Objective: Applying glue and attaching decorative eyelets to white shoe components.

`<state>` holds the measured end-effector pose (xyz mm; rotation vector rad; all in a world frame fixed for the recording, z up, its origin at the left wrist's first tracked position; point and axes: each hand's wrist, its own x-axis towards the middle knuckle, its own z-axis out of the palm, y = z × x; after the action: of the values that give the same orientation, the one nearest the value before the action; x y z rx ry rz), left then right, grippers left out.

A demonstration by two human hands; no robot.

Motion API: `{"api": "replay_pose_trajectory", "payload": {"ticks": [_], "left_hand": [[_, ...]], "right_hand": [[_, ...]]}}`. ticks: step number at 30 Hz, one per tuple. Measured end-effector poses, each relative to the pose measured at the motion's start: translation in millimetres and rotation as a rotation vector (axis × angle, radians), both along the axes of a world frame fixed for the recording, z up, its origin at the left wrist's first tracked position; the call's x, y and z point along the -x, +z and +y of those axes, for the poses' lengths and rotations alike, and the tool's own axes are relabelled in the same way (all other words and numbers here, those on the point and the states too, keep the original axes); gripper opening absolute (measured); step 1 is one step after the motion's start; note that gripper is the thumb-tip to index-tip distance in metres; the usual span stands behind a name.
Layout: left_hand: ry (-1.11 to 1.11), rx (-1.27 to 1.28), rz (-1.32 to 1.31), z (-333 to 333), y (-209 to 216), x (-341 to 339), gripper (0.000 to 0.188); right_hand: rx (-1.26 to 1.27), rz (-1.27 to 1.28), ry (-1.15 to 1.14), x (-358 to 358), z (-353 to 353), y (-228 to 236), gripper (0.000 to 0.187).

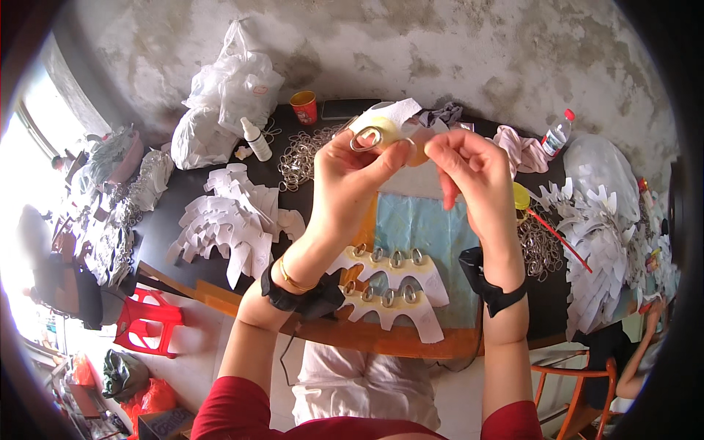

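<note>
My left hand (350,169) is raised above the table and grips a white cut-out piece (400,111) with a yellowish patch. An oval metal ring (365,138) shows at its left, by my thumb and fingers. Beside it, my right hand (469,165) has thumb and forefinger pinched at the piece's right edge; whatever lies between those fingertips is hidden. Below, on a blue sheet (460,249), rest two white toothed strips (396,312), each with several metal rings standing along its yellow-stained upper edge.
Stacked white cut-outs (227,220) lie left, with more (598,249) at right. Heaps of metal rings (297,161) flank my hands. A white squeeze bottle (256,139), red cup (303,108) and yellow-lidded container (521,196) stand around. A red stool (150,323) is at lower left.
</note>
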<state>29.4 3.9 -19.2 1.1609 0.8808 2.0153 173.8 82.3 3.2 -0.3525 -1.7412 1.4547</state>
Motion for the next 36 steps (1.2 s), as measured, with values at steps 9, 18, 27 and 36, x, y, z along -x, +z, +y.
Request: {"api": "replay_pose_trajectory", "payload": {"ticks": [9,18,27,36], "left_hand": [[0.145,-0.037,0.020,-1,0,-12,0.013],[0.139,-0.008,0.100,3,2,-14,0.015],[0.005,0.117,0.144,2,3,-6,0.030],[0.089,0.059,0.091,2,0,-6,0.027]], "right_hand": [[-0.263,-0.093,-0.271,11,-21,-4,0.007],[-0.031,-0.059,-0.138,6,-15,-3,0.007],[-0.021,-0.017,-0.136,-2,4,1,0.014],[-0.114,-0.110,-0.176,2,-12,4,0.012]]}}
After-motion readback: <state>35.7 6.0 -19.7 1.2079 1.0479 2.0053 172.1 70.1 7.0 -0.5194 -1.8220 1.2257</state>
